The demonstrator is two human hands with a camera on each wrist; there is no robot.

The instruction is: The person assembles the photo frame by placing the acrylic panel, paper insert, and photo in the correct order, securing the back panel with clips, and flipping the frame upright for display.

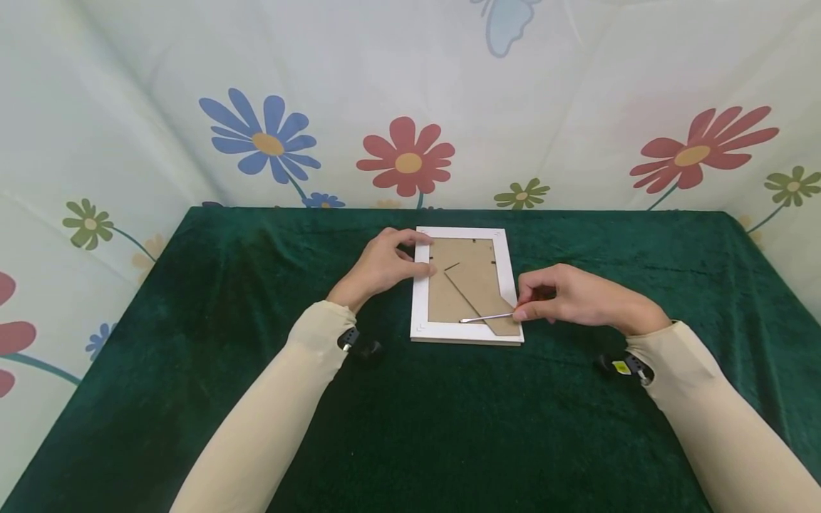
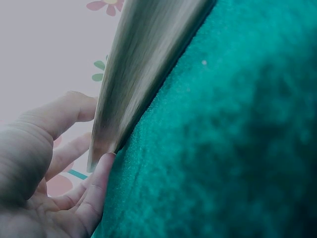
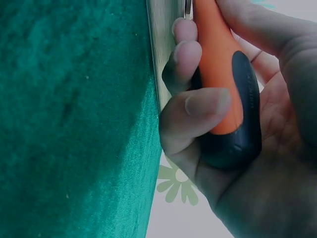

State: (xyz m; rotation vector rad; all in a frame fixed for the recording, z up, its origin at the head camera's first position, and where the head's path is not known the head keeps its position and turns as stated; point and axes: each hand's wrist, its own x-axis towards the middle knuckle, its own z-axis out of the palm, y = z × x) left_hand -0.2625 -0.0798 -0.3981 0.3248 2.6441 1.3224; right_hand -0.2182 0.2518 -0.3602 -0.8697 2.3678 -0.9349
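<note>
A white picture frame (image 1: 420, 306) lies face down, its brown backing board (image 1: 458, 292) showing and an angled stand strip across it. At its left edge, my left hand (image 1: 387, 262) holds the frame, thumb and fingertips on the white border. In the left wrist view, a finger touches the lower edge of the frame's wooden side (image 2: 143, 64). My right hand (image 1: 571, 293) grips a screwdriver (image 3: 218, 69) by its orange and black handle. The screwdriver's thin metal shaft (image 1: 487, 318) points left over the stand's lower end, its tip at the board's bottom edge.
Dark green velvet cloth (image 1: 449, 427) covers the table. Behind it hangs a white curtain (image 1: 359, 64) printed with flowers. Small dark tabs (image 1: 493, 263) sit along the backing board's edges. Both wrists wear dark straps (image 1: 635, 365) over cream sleeves.
</note>
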